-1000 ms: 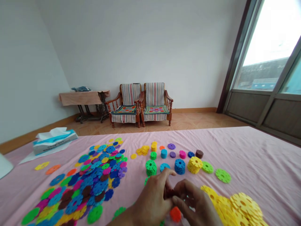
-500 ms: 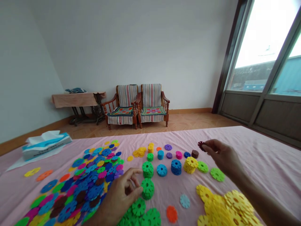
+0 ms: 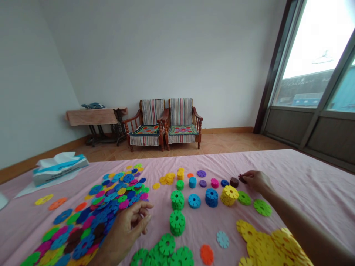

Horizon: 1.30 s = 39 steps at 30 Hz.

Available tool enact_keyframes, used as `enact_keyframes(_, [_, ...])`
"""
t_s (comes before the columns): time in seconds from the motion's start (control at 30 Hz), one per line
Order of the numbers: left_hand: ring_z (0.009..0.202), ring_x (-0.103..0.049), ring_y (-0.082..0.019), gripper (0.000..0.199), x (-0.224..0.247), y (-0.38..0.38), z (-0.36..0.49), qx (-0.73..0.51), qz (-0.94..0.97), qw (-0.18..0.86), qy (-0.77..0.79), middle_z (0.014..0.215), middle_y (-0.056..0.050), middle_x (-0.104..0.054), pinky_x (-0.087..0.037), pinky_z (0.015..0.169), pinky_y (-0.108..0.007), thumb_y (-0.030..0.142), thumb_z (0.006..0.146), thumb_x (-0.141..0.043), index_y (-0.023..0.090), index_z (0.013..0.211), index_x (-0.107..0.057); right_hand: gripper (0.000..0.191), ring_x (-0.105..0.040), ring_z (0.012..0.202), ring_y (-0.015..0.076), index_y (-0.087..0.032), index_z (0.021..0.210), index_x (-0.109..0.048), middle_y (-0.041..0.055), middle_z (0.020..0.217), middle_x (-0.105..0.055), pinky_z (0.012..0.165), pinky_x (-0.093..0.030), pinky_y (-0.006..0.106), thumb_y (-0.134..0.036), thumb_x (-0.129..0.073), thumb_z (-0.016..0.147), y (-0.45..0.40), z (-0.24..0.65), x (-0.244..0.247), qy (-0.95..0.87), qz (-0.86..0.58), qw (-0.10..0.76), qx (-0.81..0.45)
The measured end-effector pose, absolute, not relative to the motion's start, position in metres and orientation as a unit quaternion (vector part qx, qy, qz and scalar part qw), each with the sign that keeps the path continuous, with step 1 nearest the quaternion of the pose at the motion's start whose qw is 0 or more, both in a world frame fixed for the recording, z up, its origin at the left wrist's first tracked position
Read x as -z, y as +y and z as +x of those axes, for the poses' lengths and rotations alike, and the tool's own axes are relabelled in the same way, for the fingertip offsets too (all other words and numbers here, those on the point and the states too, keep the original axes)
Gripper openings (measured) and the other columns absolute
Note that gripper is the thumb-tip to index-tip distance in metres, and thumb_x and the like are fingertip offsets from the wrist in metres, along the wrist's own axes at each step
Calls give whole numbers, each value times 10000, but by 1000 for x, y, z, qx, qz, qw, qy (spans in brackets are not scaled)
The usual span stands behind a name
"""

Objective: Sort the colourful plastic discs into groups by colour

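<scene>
My right hand [image 3: 256, 181] pinches a dark brown notched plastic disc [image 3: 242, 178] low over the cloth, just right of a small brown stack [image 3: 234, 182]. My left hand [image 3: 130, 225] hovers over the near edge of a mixed heap of coloured discs [image 3: 111, 201], its fingers loosely bent and apart, with nothing in them. To its right stand two green stacks [image 3: 177, 222]. Blue stacks [image 3: 212, 197] and a yellow stack [image 3: 229, 195] form a row with light green discs [image 3: 262, 207]. Behind them runs a row of smaller discs, including a pink stack [image 3: 214, 183].
A yellow heap [image 3: 273, 245] lies near right and a green heap [image 3: 166, 255] at the front. Loose orange [image 3: 206, 254] and pale blue [image 3: 222, 239] discs lie between them. A tissue box [image 3: 60, 170] stands at left on the pink cloth [image 3: 277, 162]. Two chairs [image 3: 181, 122] are beyond.
My left hand has drawn back leftward from the green stacks. My right hand has lowered the brown disc closer to the cloth beside the brown stack. The view has shifted slightly.
</scene>
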State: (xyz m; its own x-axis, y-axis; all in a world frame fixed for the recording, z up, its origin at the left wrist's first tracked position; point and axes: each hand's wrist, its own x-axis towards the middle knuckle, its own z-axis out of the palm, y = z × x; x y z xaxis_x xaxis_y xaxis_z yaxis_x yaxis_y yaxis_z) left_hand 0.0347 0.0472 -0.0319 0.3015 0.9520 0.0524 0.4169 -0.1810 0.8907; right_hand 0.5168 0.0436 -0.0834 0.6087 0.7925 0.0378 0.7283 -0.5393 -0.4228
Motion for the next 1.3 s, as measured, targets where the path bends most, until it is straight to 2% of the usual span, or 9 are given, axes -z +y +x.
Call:
enact_keyframes(0.17, [513,-614,-155,338,29,46,33,-325,697,404,495,622,29,-601,-494,509,-259,495,708,-601,199,871,-599,218,-626,902,171,-197,1063,-608,38,1080,-633,775,-520,357,-348,-557,915,29,525,81,-451,-872,188,-34])
enact_keyframes(0.3, [537,-627,-162,337,32,49,31,-321,701,403,494,662,17,-614,-504,530,-268,489,725,-584,191,883,-583,175,-628,762,140,-175,874,-632,-8,866,-659,709,-505,314,-340,-578,896,0,524,77,-519,-837,170,-39])
enact_keyframes(0.4, [544,-626,-161,323,33,51,30,-315,708,398,491,663,16,-620,-501,530,-263,478,734,-582,189,877,-583,102,-608,702,148,-179,757,-607,-6,749,-652,673,-468,287,-259,-665,781,-24,518,79,-567,-806,163,-40])
enact_keyframes(0.5, [544,-624,-157,307,35,51,29,-308,714,394,490,663,18,-630,-496,526,-255,466,741,-581,192,878,-593,107,-605,715,186,-209,703,-581,34,750,-661,659,-436,283,-240,-681,679,-40,514,84,-588,-792,162,-35])
enact_keyframes(0.77, [554,-630,-160,312,44,57,22,-299,717,388,496,695,3,-654,-507,539,-256,461,737,-587,186,880,-624,181,-607,757,234,-211,739,-586,70,813,-650,675,-421,314,-375,-636,682,-46,508,85,-616,-773,149,-36])
enact_keyframes(0.93, [561,-634,-165,305,47,60,20,-297,719,386,496,702,2,-661,-515,553,-262,450,742,-589,190,893,-636,137,-598,728,229,-219,726,-578,54,777,-627,651,-405,307,-300,-643,638,-47,505,82,-618,-773,142,-25])
enact_keyframes(1.1, [577,-636,-172,300,43,58,21,-289,721,385,498,692,-3,-661,-513,554,-267,439,752,-573,178,890,-627,113,-577,669,223,-232,676,-527,42,713,-605,608,-391,310,-295,-614,638,-44,513,89,-621,-771,143,-19])
enact_keyframes(1.3, [553,-615,-151,268,43,54,23,-299,717,378,503,671,4,-642,-490,541,-247,412,760,-573,170,859,-628,131,-592,643,213,-264,670,-485,34,691,-631,610,-428,316,-279,-602,613,-42,519,102,-630,-753,187,-17])
